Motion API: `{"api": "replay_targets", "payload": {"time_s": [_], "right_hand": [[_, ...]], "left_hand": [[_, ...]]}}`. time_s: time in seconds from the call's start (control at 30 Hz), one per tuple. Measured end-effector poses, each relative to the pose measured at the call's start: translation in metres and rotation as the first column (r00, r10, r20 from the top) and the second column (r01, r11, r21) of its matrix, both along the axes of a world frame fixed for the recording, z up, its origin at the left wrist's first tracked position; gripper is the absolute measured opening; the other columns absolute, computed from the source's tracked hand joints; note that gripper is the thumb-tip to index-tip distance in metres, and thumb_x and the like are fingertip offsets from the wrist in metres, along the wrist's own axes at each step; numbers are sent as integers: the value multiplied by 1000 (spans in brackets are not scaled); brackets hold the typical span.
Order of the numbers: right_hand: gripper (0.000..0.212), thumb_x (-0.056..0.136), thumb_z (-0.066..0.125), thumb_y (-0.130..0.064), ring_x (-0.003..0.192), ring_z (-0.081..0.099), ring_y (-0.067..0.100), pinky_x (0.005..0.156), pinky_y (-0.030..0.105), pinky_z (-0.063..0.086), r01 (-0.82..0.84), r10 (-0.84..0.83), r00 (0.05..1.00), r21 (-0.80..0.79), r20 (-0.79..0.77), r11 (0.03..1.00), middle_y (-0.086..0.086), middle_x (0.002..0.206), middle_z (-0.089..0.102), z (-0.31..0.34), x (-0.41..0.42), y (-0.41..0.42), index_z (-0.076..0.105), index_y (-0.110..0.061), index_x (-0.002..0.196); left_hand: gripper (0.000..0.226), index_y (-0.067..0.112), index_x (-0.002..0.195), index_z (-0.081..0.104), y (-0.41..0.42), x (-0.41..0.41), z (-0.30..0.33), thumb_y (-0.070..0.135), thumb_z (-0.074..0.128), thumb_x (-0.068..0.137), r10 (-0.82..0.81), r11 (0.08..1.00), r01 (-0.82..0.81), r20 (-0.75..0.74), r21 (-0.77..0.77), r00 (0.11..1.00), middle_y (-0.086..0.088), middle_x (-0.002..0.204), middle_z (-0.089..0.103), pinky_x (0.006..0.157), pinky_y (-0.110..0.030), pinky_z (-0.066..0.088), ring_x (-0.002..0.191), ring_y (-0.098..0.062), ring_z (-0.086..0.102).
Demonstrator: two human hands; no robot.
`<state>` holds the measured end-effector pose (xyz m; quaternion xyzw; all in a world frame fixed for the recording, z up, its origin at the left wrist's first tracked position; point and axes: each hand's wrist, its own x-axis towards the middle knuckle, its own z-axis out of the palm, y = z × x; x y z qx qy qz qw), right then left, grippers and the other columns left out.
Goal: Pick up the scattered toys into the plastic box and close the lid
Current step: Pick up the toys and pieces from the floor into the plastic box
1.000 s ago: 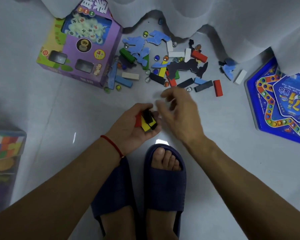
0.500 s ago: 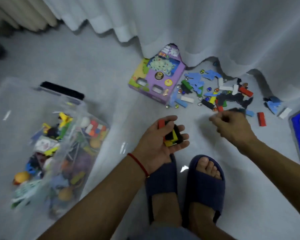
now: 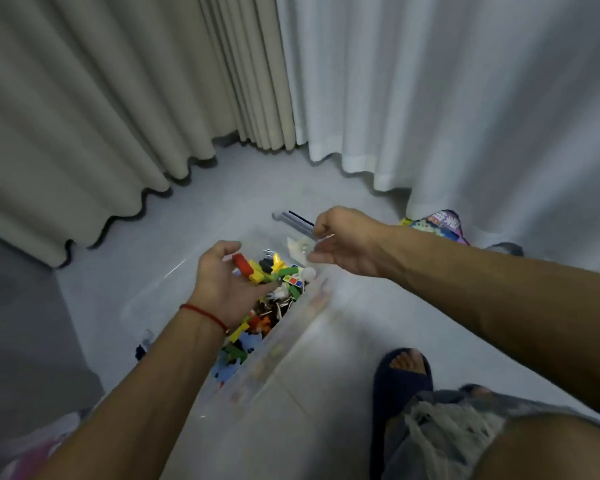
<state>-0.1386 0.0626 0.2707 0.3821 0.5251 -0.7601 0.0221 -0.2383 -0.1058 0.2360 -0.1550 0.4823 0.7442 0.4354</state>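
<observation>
Head view, read from left to right. At far left a beige curtain (image 3: 94,109) hangs to the grey floor (image 3: 243,178). Left of centre on that floor lies the clear plastic box (image 3: 291,337), open and already well filled with mixed coloured toys (image 3: 253,327); its near long wall runs diagonally toward your feet. Your left hand (image 3: 222,285), marked by a red wrist cord (image 3: 205,315), hovers over the middle of the box, fingers loosely curled around a few bricks, a red brick (image 3: 241,263) and a yellow one showing at the fingertips; whether they are gripped or already slipping out you cannot tell, since the frame is blurred. Your right hand (image 3: 343,242) reaches over the far end of the box, fingers curled downward; whether it holds anything you cannot tell. Both hands are apart. Past it, at the far corner of the box, a dark-edged strip (image 3: 298,220) may be the lid, lying off the box. Farther right a purple toy carton (image 3: 440,225) peeps from under the white curtain (image 3: 465,98), and your slippered foot (image 3: 404,375) stands at lower right. Judged progress: much is already boxed and one handful is being delivered; the carton is outside the box, other loose toys may lie out of view, and closing the lid is not yet done.
</observation>
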Motion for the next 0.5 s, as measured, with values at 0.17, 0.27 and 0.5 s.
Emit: {"api": "replay_targets", "payload": {"time_s": [0.17, 0.27, 0.5], "right_hand": [[17, 91, 56, -8, 83, 56, 27, 76, 38, 60, -37, 30, 999, 171, 43, 985, 14, 91, 53, 15, 21, 6, 61, -1, 106], [31, 93, 61, -14, 84, 59, 24, 78, 38, 59, -64, 23, 989, 286, 144, 956, 12, 92, 59, 18, 89, 42, 64, 7, 115], [20, 95, 60, -16, 80, 64, 28, 70, 34, 53, 38, -306, 828, 498, 470, 866, 22, 102, 71, -35, 304, 144, 68, 2, 101]], "left_hand": [[74, 10, 152, 16, 6, -8, 16, 22, 54, 89, 18, 1000, -18, -30, 2, 999, -33, 148, 24, 109, -59, 33, 131, -54, 35], [42, 8, 131, 44, 29, 13, 17, 20, 52, 91, -94, 995, 95, -112, 10, 989, -26, 139, 39, 102, -50, 44, 122, -43, 48], [18, 9, 110, 59, 132, 129, -15, 18, 52, 95, -536, 842, 530, -253, -98, 805, -20, 119, 57, 85, -43, 56, 111, -35, 60]]}}
